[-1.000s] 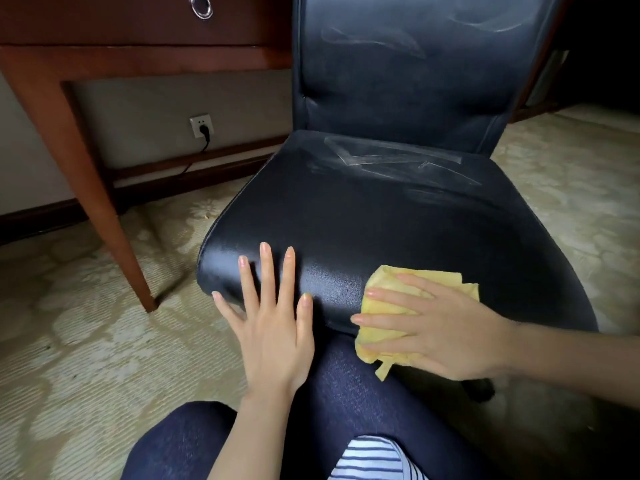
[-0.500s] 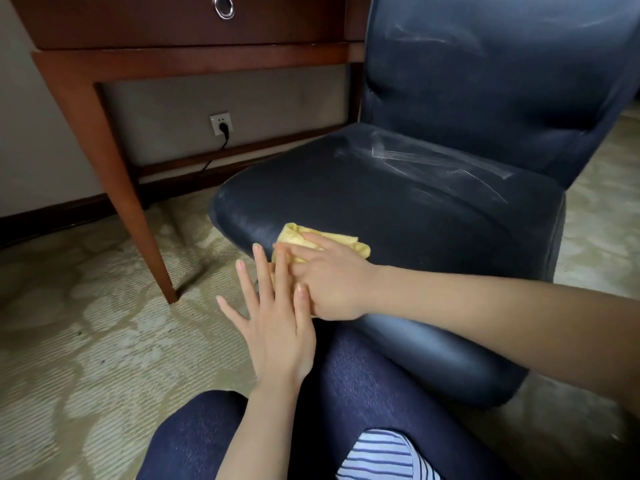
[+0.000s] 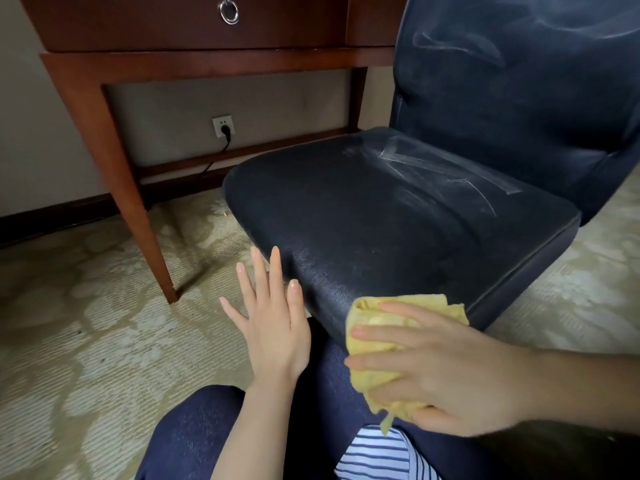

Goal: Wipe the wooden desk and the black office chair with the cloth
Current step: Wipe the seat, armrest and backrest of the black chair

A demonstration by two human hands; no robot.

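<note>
The black office chair (image 3: 398,220) fills the right half of the view, its seat marked with pale wipe streaks near the backrest. My right hand (image 3: 440,368) presses a folded yellow cloth (image 3: 377,337) against the seat's near front edge. My left hand (image 3: 273,320) rests flat with its fingers spread at the seat's front left corner, holding nothing. The wooden desk (image 3: 194,60) stands at the upper left, showing a drawer with a metal ring pull (image 3: 229,11) and one slanted leg.
A wall socket with a black plug (image 3: 223,127) sits under the desk, its cable trailing to the floor. Patterned beige carpet (image 3: 86,334) covers the floor. My knees in dark blue trousers (image 3: 194,431) are at the bottom, close to the chair.
My right hand slid the cloth left along the seat's front edge, then back right to the near corner. My left hand stayed flat by the seat edge. The view shifted left.
</note>
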